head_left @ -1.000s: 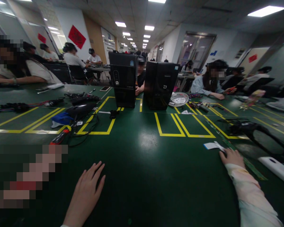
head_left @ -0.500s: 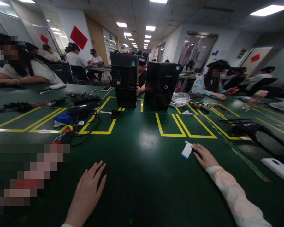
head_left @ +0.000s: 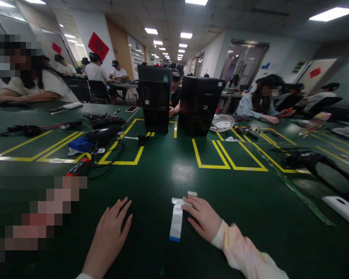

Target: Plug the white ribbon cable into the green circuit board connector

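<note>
On the green tabletop near the middle is a white flat ribbon cable [head_left: 176,224] with a blue end strip, folded so that one part runs sideways under my fingers. My right hand [head_left: 203,217] has hold of the folded part with its fingertips; a short white end shows just beyond the fingers. How the thumb meets the cable cannot be made out. To the left, my left hand [head_left: 112,232] rests palm down on the table, fingers stretched and holding nothing, well apart from the cable.
Two black computer towers [head_left: 157,100] stand at the back, with a person behind them. Left lie a red-and-black-handled tool [head_left: 78,166] and black cables [head_left: 104,155]. A white round basket [head_left: 222,123], a black curved object [head_left: 317,159] and a white device [head_left: 341,209] are right. Yellow tape marks the table.
My right hand has moved left toward the middle of the table, bringing the ribbon cable with it; more of the cable's length shows. My left hand stays where it was.
</note>
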